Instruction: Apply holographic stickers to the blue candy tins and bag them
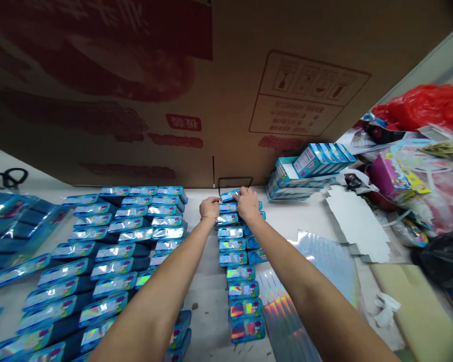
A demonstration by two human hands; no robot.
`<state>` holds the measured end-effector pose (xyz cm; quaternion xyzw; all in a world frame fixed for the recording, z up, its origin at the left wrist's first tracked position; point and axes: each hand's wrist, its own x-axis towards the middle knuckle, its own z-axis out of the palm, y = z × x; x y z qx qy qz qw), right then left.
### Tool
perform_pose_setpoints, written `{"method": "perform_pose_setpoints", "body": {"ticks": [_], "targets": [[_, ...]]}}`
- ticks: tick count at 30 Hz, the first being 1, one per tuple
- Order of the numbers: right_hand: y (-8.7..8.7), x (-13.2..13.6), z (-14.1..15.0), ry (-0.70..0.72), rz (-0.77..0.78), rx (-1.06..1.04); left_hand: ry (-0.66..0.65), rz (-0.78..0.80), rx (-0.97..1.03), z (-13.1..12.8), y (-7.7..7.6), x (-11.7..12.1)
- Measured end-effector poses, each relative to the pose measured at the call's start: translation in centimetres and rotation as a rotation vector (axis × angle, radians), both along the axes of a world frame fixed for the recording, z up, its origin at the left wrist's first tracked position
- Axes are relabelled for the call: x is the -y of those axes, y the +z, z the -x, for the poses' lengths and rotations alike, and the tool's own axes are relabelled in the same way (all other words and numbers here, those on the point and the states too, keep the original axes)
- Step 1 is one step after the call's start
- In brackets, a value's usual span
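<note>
My left hand has its fingers closed in a pinch at the left end of a small blue box with a shiny top. On the same box's right end, the curled fingers of my right hand grip it. This box sits slightly askew at the far end of a column of similar blue boxes running toward me. Beside that column, partly behind my right forearm, stand a few more blue boxes. Left of my left arm are several rows of blue boxes with glossy tops.
A large cardboard carton walls off the back. Blue display boxes stand against it at right. Holographic sheets, white cut card and a red plastic bag lie rightward. Black-handled scissors lie far left.
</note>
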<state>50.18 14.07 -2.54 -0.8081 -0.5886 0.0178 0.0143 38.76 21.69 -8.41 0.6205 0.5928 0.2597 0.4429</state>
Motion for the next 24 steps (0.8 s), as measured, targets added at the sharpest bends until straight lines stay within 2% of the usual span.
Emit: {"method": "perform_pose_setpoints", "body": {"ticks": [3,5,8,10,12,14,16,19,22,24], "targets": [[0.3,0.4,0.0,0.102,0.091,0.052,-0.059,-0.019,-0.027,0.9,0.8,0.5],[0.3,0.6,-0.4,0.071,0.096,0.034,-0.086,-0.055,-0.057,1.4,1.7,1.2],[0.4,0.8,-1.0,-0.016,0.04,0.02,-0.189,-0.242,-0.155,1.8,3.0,2.8],[0.4,0.8,-1.2,-0.008,0.033,0.038,-0.308,-0.373,-0.244,1.5,3.6,4.1],[0.6,0.6,-1.2,0.043,0.067,0.051,-0.428,-0.389,-0.321,1.0,3.9,5.1],[0.8,0.4,-1.1,0.066,0.091,0.044,-0.495,-0.341,-0.356,0.5,3.9,5.5],[0.9,0.4,-1.1,0.045,0.087,0.016,-0.476,-0.318,-0.312,0.3,3.7,5.5],[0.8,0.4,-1.1,-0.01,0.054,-0.046,-0.33,-0.263,-0.139,0.4,3.5,4.4],[0.4,0.4,-1.1,-0.013,0.107,-0.113,-0.194,-0.074,0.001,0.8,3.4,2.9],[0.1,0.5,-1.1,-0.023,0.155,-0.143,-0.133,-0.003,0.052,1.2,3.5,2.2]]}}
